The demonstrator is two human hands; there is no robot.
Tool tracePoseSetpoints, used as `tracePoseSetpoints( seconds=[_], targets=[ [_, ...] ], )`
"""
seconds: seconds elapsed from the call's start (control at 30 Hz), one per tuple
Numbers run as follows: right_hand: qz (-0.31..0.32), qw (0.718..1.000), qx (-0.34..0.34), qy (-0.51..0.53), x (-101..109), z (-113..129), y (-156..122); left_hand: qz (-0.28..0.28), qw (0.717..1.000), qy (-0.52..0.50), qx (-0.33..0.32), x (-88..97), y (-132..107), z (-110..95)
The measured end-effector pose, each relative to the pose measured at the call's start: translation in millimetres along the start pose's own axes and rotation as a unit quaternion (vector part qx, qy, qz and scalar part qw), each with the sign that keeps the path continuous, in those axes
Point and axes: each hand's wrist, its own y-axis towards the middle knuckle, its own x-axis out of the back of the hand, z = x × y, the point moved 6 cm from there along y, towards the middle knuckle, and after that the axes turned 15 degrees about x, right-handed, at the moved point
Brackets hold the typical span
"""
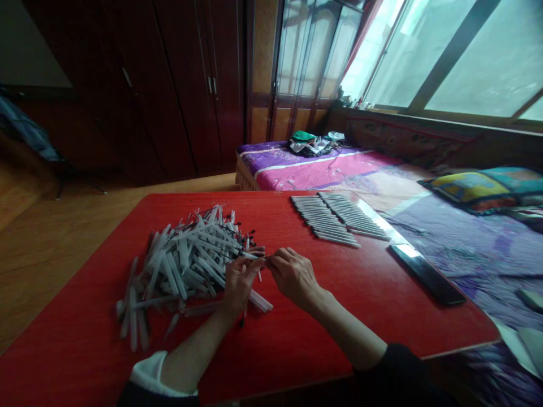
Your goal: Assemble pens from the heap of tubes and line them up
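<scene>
My left hand (pixel 241 282) is closed around a thin whitish pen-like tube (pixel 250 256) at the right edge of the pile. My right hand (pixel 294 275) meets it from the right, fingertips pinched at the tube's right end. Whatever small part sits between those fingertips is hidden. Beside and behind my left hand lies a heap of loose white translucent tubes (pixel 186 254), with thin dark pieces mixed in. A few pale tubes (pixel 259 301) lie below my hands. Farther right, slim white sticks with dark ends lie side by side in two neat rows (pixel 324 220).
Everything rests on a red table (pixel 339 316). A black phone (pixel 426 274) lies near its right edge. Beyond is a bed (pixel 432 226) with folded cloths (pixel 311 144) and a cushion (pixel 470 189). Dark wardrobes (pixel 182 85) stand behind, with a window (pixel 466 62) on the right.
</scene>
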Motion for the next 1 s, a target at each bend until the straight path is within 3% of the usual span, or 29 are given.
tracePoseSetpoints(
  seconds=[0.1,0.2,0.3,0.43,0.57,0.73,1.0],
  targets=[
    [0.04,0.999,-0.012,-0.033,2,-23,-26,0.044,0.998,0.051,0.019,-9.4,-14,-8],
    [0.105,0.988,-0.081,-0.084,5,-74,-69,0.067,0.994,0.086,0.028,-2.5,-37,-18],
    [0.182,0.96,-0.163,-0.135,10,-124,-114,0.06,0.986,0.155,0.034,21.6,-66,-20],
    [0.239,0.93,-0.233,-0.156,14,-161,-145,-0.055,0.948,0.309,-0.056,70.0,-100,-16],
    [0.241,0.922,-0.26,-0.156,15,-177,-142,-0.166,0.89,0.402,-0.134,110.7,-123,-8],
    [0.229,0.916,-0.291,-0.154,11,-188,-131,-0.231,0.883,0.391,-0.118,139.8,-136,1],
    [0.199,0.912,-0.331,-0.14,6,-179,-118,-0.143,0.903,0.385,-0.128,130.4,-130,0]
  ],
)
